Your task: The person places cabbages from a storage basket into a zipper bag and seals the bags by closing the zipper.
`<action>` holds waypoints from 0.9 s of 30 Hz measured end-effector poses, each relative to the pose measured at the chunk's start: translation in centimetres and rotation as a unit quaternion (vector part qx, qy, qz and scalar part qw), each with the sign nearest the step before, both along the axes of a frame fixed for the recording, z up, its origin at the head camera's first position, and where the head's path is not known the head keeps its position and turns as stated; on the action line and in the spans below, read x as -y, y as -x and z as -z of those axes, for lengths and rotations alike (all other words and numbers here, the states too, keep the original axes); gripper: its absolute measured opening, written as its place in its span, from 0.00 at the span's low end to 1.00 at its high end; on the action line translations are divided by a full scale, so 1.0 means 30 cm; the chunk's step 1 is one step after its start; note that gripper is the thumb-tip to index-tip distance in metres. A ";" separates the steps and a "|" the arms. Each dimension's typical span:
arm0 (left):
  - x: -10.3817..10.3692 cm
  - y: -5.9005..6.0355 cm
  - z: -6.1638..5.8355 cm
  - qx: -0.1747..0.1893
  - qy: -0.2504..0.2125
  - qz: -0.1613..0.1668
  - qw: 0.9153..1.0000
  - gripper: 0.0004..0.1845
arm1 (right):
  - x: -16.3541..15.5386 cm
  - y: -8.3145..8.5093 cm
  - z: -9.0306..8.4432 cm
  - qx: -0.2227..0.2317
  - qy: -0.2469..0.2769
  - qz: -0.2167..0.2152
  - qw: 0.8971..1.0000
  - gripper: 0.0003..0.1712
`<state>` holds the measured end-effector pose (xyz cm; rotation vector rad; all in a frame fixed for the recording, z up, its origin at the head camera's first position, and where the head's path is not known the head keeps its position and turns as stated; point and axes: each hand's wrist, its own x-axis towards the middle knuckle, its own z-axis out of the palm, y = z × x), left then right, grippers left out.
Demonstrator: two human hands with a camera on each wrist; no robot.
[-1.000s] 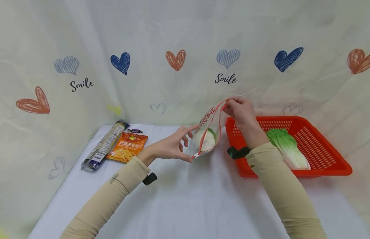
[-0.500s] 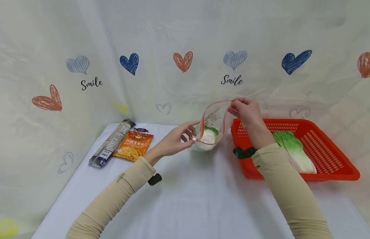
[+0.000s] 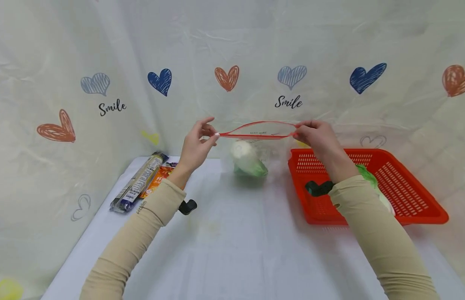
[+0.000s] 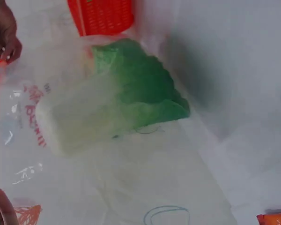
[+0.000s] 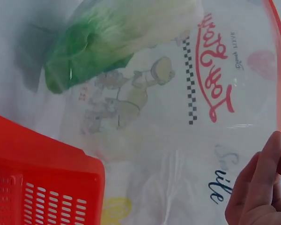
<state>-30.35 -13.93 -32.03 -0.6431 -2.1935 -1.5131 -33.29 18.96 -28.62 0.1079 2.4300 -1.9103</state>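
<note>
A clear zip bag [image 3: 270, 146] with a red zip strip hangs above the white table, stretched flat between both hands. My left hand [image 3: 199, 141] pinches the strip's left end; my right hand [image 3: 315, 135] pinches its right end. Inside the bag lies a green and white cabbage piece [image 3: 248, 163], also seen through the plastic as the cabbage piece [image 4: 107, 108] in the left wrist view and the cabbage piece [image 5: 117, 37] in the right wrist view. Red lettering and a cartoon print mark the zip bag [image 5: 187, 117].
A red plastic basket [image 3: 405, 183] at the right holds another cabbage leaf [image 3: 371, 179], partly behind my right arm. A dark long packet [image 3: 136, 183] and an orange snack packet [image 3: 157, 183] lie at the table's far left. A heart-print curtain hangs behind.
The left hand rose from the bag's lower edge to the strip's left end. Both hands pulled the mouth from a wide open loop into a nearly flat, level line.
</note>
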 end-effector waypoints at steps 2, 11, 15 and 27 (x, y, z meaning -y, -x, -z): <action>0.007 0.004 -0.023 0.006 0.000 -0.009 1.000 0.25 | 0.009 0.001 -0.007 -0.006 -0.009 -0.010 1.000 0.21; 0.036 -0.003 -0.053 0.023 0.016 -0.037 0.999 0.21 | 0.015 -0.007 -0.033 -0.013 -0.007 -0.015 1.000 0.24; 0.044 -0.008 -0.058 0.012 0.013 -0.038 0.999 0.22 | 0.012 -0.018 -0.053 -0.014 -0.016 -0.024 0.999 0.23; 0.048 -0.009 -0.056 0.009 -0.025 -0.023 0.999 0.20 | 0.035 -0.034 -0.065 -0.038 0.015 -0.022 0.999 0.21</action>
